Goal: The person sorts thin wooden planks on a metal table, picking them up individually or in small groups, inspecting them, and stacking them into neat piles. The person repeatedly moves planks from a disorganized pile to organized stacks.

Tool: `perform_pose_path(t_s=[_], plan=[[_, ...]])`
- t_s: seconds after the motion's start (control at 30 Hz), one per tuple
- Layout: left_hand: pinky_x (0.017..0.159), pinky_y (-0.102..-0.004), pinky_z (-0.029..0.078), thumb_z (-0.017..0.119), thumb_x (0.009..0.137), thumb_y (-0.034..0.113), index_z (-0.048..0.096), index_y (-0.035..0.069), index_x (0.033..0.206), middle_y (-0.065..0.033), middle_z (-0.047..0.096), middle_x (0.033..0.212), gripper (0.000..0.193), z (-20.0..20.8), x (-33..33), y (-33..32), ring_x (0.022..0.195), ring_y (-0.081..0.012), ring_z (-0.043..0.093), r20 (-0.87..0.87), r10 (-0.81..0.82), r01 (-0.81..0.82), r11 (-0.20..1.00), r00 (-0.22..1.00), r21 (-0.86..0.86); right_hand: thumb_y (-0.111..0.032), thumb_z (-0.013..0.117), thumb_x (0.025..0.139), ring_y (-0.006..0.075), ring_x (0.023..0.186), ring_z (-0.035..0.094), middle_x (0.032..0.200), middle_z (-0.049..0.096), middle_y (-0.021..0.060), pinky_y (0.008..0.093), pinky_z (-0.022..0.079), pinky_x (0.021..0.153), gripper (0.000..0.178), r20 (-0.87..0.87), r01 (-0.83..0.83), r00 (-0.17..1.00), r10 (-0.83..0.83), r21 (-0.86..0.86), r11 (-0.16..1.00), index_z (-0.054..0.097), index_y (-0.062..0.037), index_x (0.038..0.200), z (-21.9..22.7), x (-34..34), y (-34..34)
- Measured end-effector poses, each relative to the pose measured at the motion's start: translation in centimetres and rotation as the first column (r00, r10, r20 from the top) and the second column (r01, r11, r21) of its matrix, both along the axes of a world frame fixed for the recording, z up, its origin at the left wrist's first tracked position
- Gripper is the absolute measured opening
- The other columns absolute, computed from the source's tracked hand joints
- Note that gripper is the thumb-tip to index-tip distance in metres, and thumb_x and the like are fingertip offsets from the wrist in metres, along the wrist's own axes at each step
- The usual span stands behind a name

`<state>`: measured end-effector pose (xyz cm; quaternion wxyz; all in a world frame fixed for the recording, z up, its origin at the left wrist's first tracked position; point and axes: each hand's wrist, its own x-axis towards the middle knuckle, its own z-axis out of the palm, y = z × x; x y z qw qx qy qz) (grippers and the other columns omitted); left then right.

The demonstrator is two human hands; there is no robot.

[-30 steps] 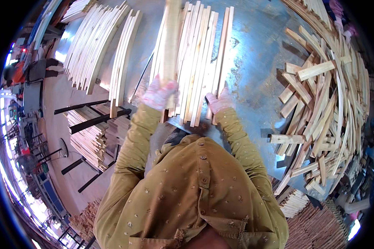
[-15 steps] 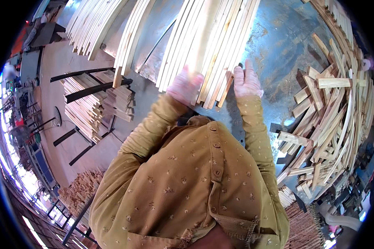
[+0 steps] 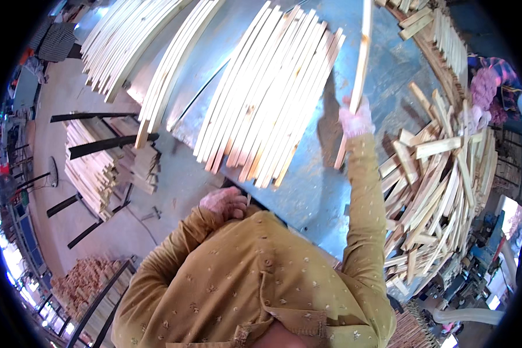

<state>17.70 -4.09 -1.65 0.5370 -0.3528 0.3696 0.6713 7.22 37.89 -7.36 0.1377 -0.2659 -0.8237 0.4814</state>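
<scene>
My right hand, in a thin pale glove, is closed round a long narrow wooden strip. The strip points away from me, its near end below my hand, over the table's right part. Left of it lies a row of pale wooden strips side by side on the metal table, their near ends uneven. My left hand is close to my waist by the table's near edge. Its fingers are loosely bent, and no object shows in them.
A jumbled heap of wood pieces covers the table's right side. More strips lie at the far left, some jutting past the edge. Stacked wood stands on a black-barred rack at left. Another person's pink-covered head shows at far right.
My left hand has drawn back from the strips toward my waist. My right hand, formerly beside the row, now grips a strip apart from it. The view has shifted somewhat.
</scene>
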Motion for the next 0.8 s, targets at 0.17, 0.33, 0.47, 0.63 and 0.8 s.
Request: perform_pose_path(t_s=[0.17,0.33,0.47,0.63,0.8], plan=[[0.067,-0.0346,0.040,0.056,0.094,0.019,0.047,0.015,0.075,0.0007,0.041,0.075,0.021,-1.5,1.7,3.1,0.070,-0.0180,0.043,0.235,0.295,-0.368,0.840,0.926,0.399,-0.022,0.062,0.081,0.0366,0.103,0.067,0.107,0.068,0.0220,0.0435,0.052,0.088,0.041,0.236,-0.269,0.952,0.194,0.346,0.899,0.059,-0.0115,0.121,4.4,-16.4,4.0],[0.068,-0.0409,0.049,0.064,0.088,0.019,0.059,0.007,0.089,-0.0116,0.062,0.081,0.013,-2.3,1.7,4.6,0.074,-0.0273,0.060,0.158,0.421,-0.434,0.899,0.893,0.062,-0.031,0.065,0.083,0.0301,0.097,0.067,0.104,0.069,0.0156,0.0377,0.051,0.086,0.044,0.540,-0.646,0.757,0.369,0.534,0.545,0.061,-0.0102,0.121,2.6,-26.6,5.7],[0.071,-0.0373,0.049,0.060,0.091,0.010,0.062,0.004,0.108,-0.0081,0.061,0.091,0.018,-2.7,1.3,5.4,0.075,-0.0217,0.055,0.194,0.516,-0.529,0.848,0.835,0.023,-0.028,0.065,0.080,0.0281,0.102,0.065,0.110,0.068,0.0128,0.0380,0.051,0.088,0.051,0.508,-0.617,0.777,0.371,0.502,0.606,0.059,-0.0120,0.128,1.2,-29.4,6.1],[0.070,-0.0383,0.050,0.060,0.090,0.004,0.063,0.001,0.110,-0.0114,0.065,0.106,0.020,-0.7,0.8,6.8,0.076,-0.0243,0.057,0.225,0.620,-0.607,0.784,0.752,-0.131,-0.034,0.064,0.079,0.0360,0.118,0.059,0.126,0.064,0.0157,0.0418,0.046,0.098,0.060,0.598,-0.647,0.757,0.263,0.627,0.434,0.055,-0.0156,0.135,2.0,-29.7,3.2],[0.072,-0.0372,0.047,0.061,0.088,0.003,0.064,0.003,0.105,-0.0075,0.064,0.099,0.017,-1.0,1.6,7.3,0.076,-0.0218,0.052,0.238,0.663,-0.648,0.747,0.710,-0.146,-0.039,0.064,0.079,0.0348,0.118,0.060,0.121,0.066,0.0164,0.0406,0.046,0.099,0.062,0.592,-0.638,0.768,0.244,0.675,0.370,0.056,-0.0172,0.135,5.0,-26.5,0.7]])
